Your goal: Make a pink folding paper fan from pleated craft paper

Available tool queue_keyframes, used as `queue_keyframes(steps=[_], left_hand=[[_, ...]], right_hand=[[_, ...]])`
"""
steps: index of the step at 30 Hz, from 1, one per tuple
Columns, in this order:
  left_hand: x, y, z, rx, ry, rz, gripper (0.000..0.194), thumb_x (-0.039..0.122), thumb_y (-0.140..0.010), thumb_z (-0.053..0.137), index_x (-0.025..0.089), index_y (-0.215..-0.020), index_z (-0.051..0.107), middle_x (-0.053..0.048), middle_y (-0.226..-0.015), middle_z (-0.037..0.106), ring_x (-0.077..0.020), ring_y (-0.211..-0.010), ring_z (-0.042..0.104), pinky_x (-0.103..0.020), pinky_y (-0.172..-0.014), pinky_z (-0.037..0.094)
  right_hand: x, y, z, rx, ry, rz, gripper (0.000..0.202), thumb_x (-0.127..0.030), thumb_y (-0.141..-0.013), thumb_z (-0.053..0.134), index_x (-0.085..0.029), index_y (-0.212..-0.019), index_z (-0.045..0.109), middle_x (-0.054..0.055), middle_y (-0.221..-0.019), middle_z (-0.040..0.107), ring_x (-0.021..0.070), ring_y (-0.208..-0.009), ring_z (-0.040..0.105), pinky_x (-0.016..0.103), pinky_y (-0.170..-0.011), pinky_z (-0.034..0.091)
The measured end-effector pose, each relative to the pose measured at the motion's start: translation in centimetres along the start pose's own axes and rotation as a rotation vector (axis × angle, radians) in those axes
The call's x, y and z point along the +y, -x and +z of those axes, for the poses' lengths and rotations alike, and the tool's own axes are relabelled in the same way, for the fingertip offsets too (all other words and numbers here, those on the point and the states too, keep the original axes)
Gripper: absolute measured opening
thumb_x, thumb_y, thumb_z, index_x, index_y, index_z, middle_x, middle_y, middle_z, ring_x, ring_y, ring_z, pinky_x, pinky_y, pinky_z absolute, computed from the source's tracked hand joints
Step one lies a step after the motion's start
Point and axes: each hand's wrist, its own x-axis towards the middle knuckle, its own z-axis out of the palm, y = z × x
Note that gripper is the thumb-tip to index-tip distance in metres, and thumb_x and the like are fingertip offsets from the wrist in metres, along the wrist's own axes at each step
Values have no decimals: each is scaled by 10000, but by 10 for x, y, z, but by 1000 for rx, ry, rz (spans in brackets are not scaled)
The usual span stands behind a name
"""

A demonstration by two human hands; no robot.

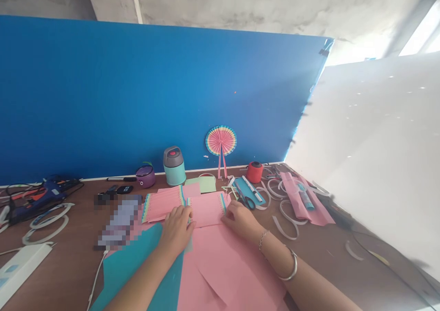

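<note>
A pink paper piece [206, 209] with coloured striped edges lies between my two hands. My left hand [177, 228] rests at its left edge, fingers curled and close together; whether they pinch the paper is hard to make out. At the right edge, the fingers of my right hand [240, 219] close on the striped border. A pleated pink paper [163, 203] with a striped border is just beyond my left hand. Beneath are large pink sheets [233, 265] and a teal sheet [137, 265].
A round pleated fan [221, 140] stands against the blue panel [137, 95]. Behind the papers are a purple pot [145, 176], a teal flask [174, 169], a red container [255, 172] and scissors [248, 203]. Loose white strips [288, 215] lie right; a power strip [24, 267] lies left.
</note>
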Motion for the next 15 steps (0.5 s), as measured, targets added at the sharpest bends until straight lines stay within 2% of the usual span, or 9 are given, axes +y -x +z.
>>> queue_keyframes(steps=[1, 4, 6, 8, 11, 15], left_hand=[[1, 1, 0, 5, -12, 66, 223, 83, -801, 448, 219, -921, 577, -42, -957, 573, -219, -947, 495, -337, -767, 362], [6, 2, 0, -19, -47, 302, 505, -43, -772, 386, 303, -1075, 595, -45, -1113, 532, -212, -1056, 452, -341, -834, 360], [8, 3, 1, -45, -60, 396, 579, -57, -779, 383, 354, -1132, 589, -41, -1155, 518, -215, -1093, 431, -351, -862, 357], [9, 3, 0, -56, -64, 424, 570, -44, -792, 400, 365, -1132, 604, -40, -1148, 532, -221, -1095, 432, -360, -861, 361], [6, 2, -6, -56, -55, 404, 519, -44, -776, 424, 334, -1028, 675, -41, -1098, 571, -222, -1049, 462, -359, -823, 370], [-1, 1, -17, -56, -52, 341, 484, -71, -709, 427, 290, -810, 733, -43, -959, 620, -221, -945, 498, -356, -740, 372]], right_hand=[[-2, 1, 0, 15, 49, -40, 23, -174, -771, 564, -161, -765, 581, 54, -841, 565, 177, -788, 508, 276, -687, 380], [-7, 5, 1, 36, 215, -247, 231, -81, -798, 503, -192, -967, 613, 68, -963, 574, 196, -878, 488, 305, -736, 352], [-9, 7, 3, 10, 296, -405, 305, -39, -822, 447, -220, -980, 635, 66, -992, 574, 190, -879, 473, 310, -730, 330], [-9, 8, 4, -16, 333, -499, 322, -41, -840, 428, -230, -959, 660, 64, -983, 580, 186, -863, 460, 314, -711, 310], [-6, 9, 0, -42, 346, -497, 310, -45, -800, 473, -230, -927, 686, 63, -969, 592, 191, -862, 448, 323, -693, 284], [-4, 10, -11, -58, 339, -380, 290, -41, -694, 526, -231, -812, 711, 59, -929, 612, 193, -847, 453, 331, -691, 264]])
